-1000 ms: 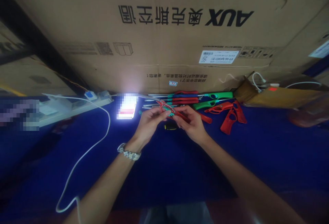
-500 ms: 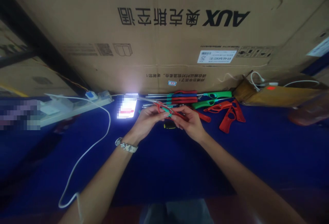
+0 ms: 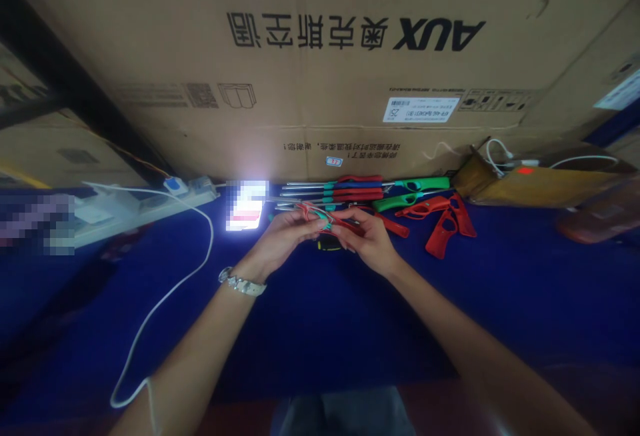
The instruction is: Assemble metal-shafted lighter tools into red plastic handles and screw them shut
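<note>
Above the blue table cloth (image 3: 320, 329), my left hand (image 3: 283, 236) and my right hand (image 3: 365, 239) together hold a red long-nosed lighter (image 3: 330, 219) with a small teal part in it. The fingers of both hands are pinched on its red shell. A wristwatch (image 3: 243, 283) sits on my left wrist. Just under the hands lies a small black and yellow object (image 3: 327, 245), partly hidden.
Several red, blue and green long lighters (image 3: 360, 191) lie in a row against a big cardboard box (image 3: 320, 63). Loose red handle shells (image 3: 447, 223) lie to the right. A bright phone screen (image 3: 245, 206), a power strip (image 3: 145, 206) and a white cable (image 3: 165, 296) are on the left. A small cardboard box (image 3: 540, 186) is at the right.
Both hands have moved slightly away from me with the red lighter, and the fingers have shifted a little on it. Nothing else moved.
</note>
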Motion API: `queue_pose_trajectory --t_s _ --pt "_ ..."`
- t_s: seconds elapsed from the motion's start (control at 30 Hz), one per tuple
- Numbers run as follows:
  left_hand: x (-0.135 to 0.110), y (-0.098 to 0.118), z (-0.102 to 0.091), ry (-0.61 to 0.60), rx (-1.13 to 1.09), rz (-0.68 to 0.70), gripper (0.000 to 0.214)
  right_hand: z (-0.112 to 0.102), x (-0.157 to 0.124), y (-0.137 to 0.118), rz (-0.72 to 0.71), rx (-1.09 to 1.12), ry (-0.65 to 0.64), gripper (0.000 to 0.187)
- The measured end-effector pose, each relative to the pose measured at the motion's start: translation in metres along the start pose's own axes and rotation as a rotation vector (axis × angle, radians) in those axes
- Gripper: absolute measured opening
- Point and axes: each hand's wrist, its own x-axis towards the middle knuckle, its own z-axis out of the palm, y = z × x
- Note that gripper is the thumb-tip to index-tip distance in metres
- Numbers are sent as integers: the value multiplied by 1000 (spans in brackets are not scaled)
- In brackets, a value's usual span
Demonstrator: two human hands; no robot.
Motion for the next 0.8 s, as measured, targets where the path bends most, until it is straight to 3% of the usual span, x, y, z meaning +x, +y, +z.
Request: queue_pose_trajectory --t_s 0.47,0.67,0.8 --pt "-2 5 -1 -35 -19 -102 18 4 -2 0 -26 -59 66 35" --pt "-3 7 -6 -93 16 -150 19 3 -2 1 -18 -38 31 30" --pt "-3 6 -6 -130 55 -52 17 2 -3 -4 -21 -50 29 30"
